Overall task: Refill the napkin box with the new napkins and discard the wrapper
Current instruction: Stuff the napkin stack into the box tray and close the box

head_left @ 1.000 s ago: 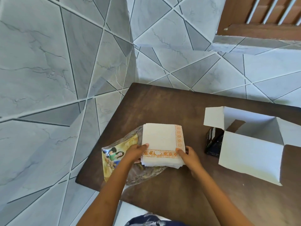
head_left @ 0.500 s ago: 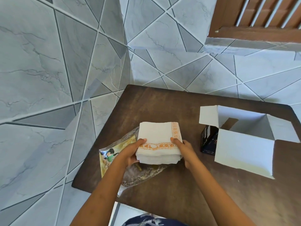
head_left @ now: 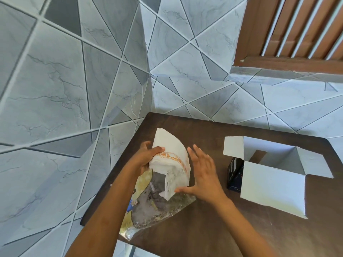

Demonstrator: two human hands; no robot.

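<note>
A stack of white napkins (head_left: 171,154) with an orange patterned border is lifted off the table and bends over, its loose edge fanning downward. My left hand (head_left: 146,158) grips the stack at its left side. To the right of the stack my right hand (head_left: 204,173) is flat, fingers spread, its thumb touching the stack's lower corner. Under the napkins lies the clear plastic wrapper (head_left: 157,206) with a printed picture at its left end. The napkin box (head_left: 274,180), white inside and dark outside, lies on its side to the right with its flaps open.
The dark brown wooden table (head_left: 213,229) stands in a corner against grey tiled walls (head_left: 65,89). A brown slatted window frame (head_left: 297,34) is at the upper right. The table's left and near edges run close to the wrapper.
The napkin stack has been raised off the wrapper and now bends over. My right hand has let go of it and spread flat beside it. The left hand keeps hold.
</note>
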